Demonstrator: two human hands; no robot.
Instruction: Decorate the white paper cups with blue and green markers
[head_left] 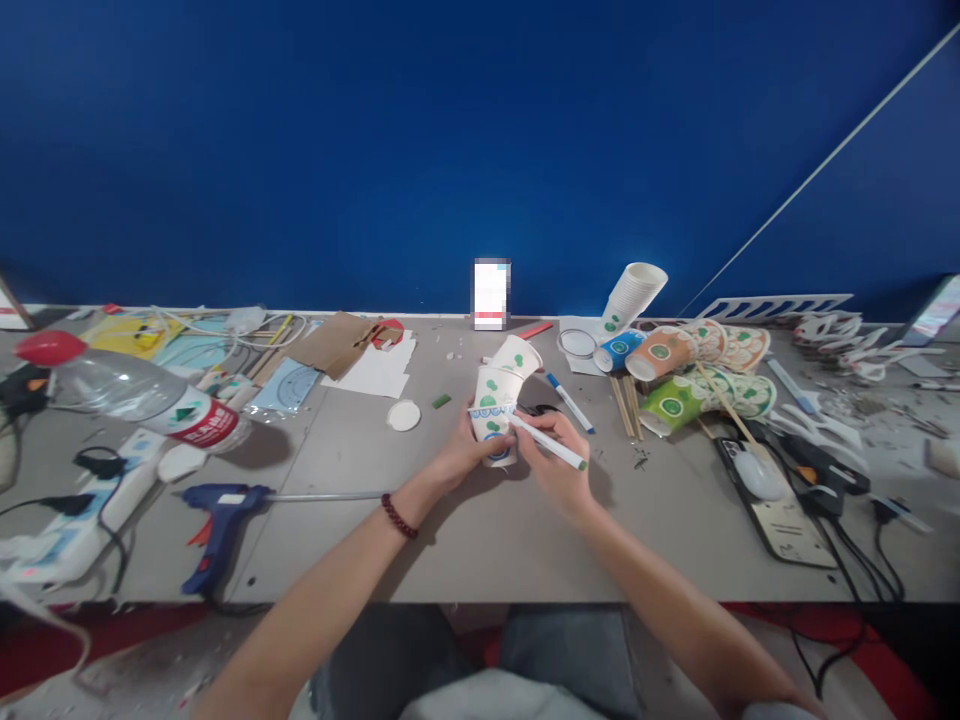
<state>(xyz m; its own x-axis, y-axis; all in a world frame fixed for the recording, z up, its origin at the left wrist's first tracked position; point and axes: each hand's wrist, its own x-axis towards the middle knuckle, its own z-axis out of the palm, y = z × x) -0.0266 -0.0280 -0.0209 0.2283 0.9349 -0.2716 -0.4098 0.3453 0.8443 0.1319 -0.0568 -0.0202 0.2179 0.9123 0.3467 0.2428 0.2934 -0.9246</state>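
My left hand is wrapped around a white paper cup with a blue printed rim band and green patches. Joined or set above it are a second cup and a tilted third cup, also with green patches. A white marker with a green end is gripped in my right hand, its tip side against the cup's rim. To the left lie a small green cap-like piece and a white disc. A blue-capped marker lies just beyond my right hand.
At left are a blue glue gun, a red-capped bottle and a power strip. To the right lie printed paper cups, a cup stack, sticks, a phone and a black glue gun.
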